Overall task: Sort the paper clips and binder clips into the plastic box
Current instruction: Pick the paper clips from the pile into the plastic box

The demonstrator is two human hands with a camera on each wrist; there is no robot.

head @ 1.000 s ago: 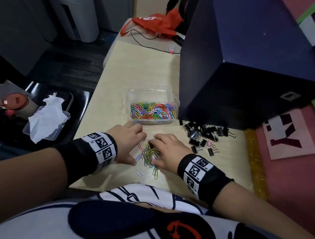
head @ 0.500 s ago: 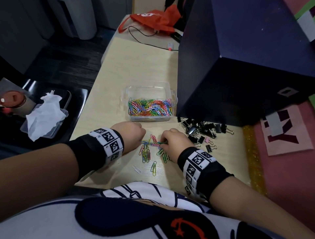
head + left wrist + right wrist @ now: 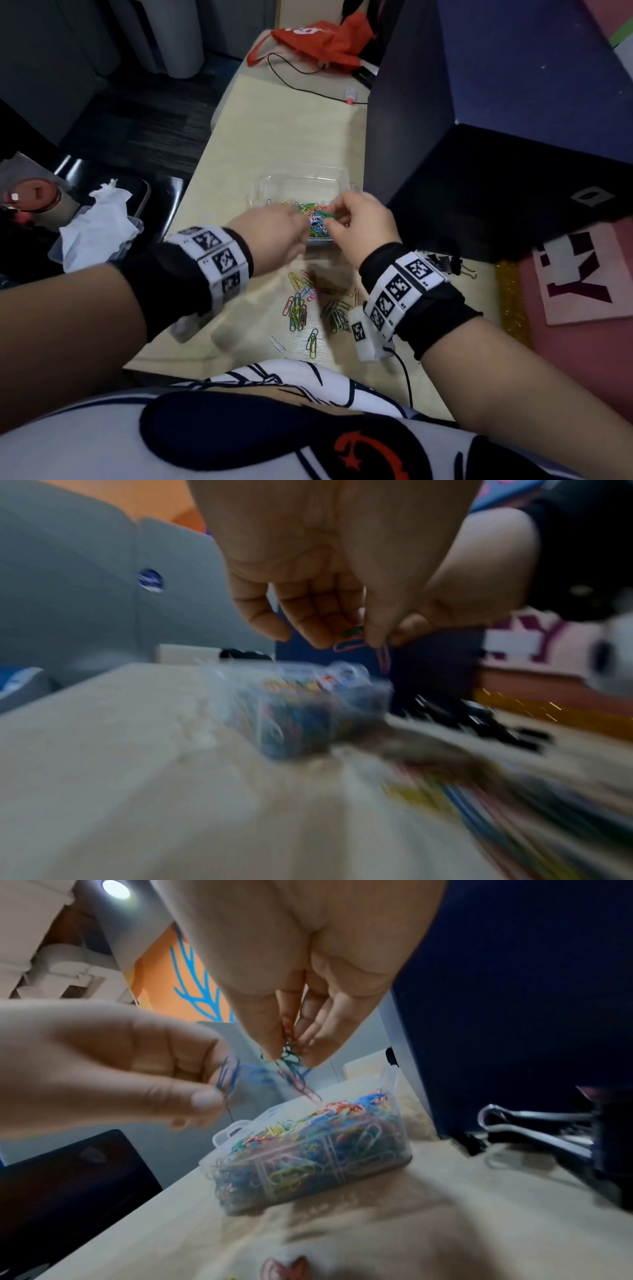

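Note:
A clear plastic box [image 3: 301, 180] [image 3: 394, 1139] [image 3: 236, 696] with several coloured paper clips inside stands mid-table. My left hand [image 3: 274, 229] [image 3: 113, 1064] [image 3: 339, 631] hovers over its near side and pinches a few paper clips [image 3: 227, 1077]. Beside it my right hand [image 3: 359, 219] [image 3: 291, 1053] pinches a small bunch of paper clips [image 3: 291, 1069] above the box. Loose paper clips [image 3: 301, 308] lie on the table under my wrists. Black binder clips [image 3: 448, 265] [image 3: 534, 1129] lie by the dark box, mostly hidden behind my right wrist.
A big dark blue box [image 3: 496, 137] stands right of the plastic box. An orange bag [image 3: 318, 41] and a black cable [image 3: 301, 85] lie at the table's far end. Left of the table, a tissue in a clear tub [image 3: 96, 229] sits on a black chair.
Both hands have lifted off the loose pile on the table and moved forward to above the plastic box, each carrying pinched paper clips.

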